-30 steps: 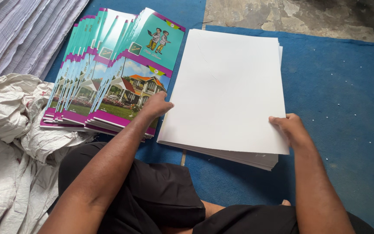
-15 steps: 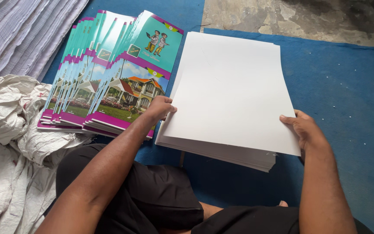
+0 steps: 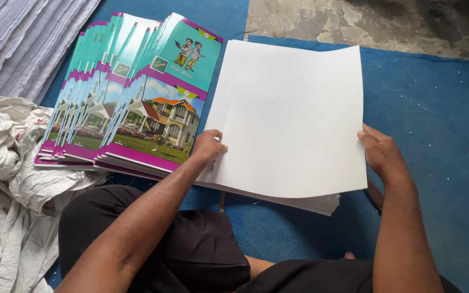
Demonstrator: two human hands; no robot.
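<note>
Left hand pinches near-left edge of top white sheet; right hand grips its right edge, likely to lift it square. Sheet bows above white stack on blue mat. Left: fanned printed covers, roughly dozen, exact count unclear. One white sack.

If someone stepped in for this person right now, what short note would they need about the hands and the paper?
Left hand: grips the near-left edge of the top white sheet.
Right hand: holds the same sheet's right edge, which is raised off the white stack.
The stack lies on the blue mat; fanned colourful booklets lie to its left, and a crumpled white sack sits further left.
Done: top sheet gripped and partly raised.
Left: the sheet is not yet clear of the stack.
</note>
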